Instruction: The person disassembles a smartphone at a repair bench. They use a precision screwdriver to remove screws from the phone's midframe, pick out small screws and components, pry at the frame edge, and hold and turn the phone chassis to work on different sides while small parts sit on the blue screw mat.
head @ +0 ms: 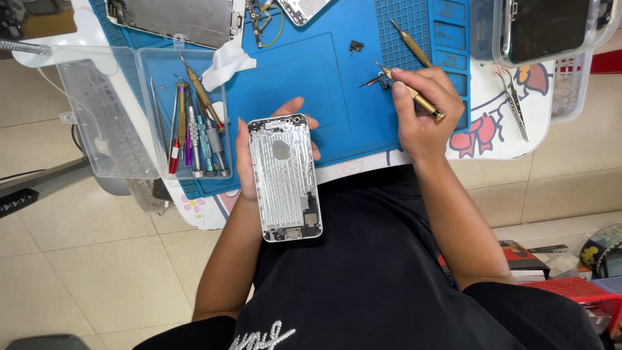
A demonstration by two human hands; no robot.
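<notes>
Left hand (249,155) cupped under an open phone shell (285,176), fingers curled round its edges, held over the lap at the mat's near edge. Right hand (421,110) pinched a brass screwdriver (411,91), tip down on the blue mat (337,84). Farther left, a clear tray (146,110) held more screwdrivers. Second brass driver (411,42) lay beyond.

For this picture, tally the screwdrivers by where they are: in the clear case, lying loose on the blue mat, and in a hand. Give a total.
In the clear case: 5 screwdrivers
Loose on the blue mat: 1
In the right hand: 1
Total: 7
</notes>
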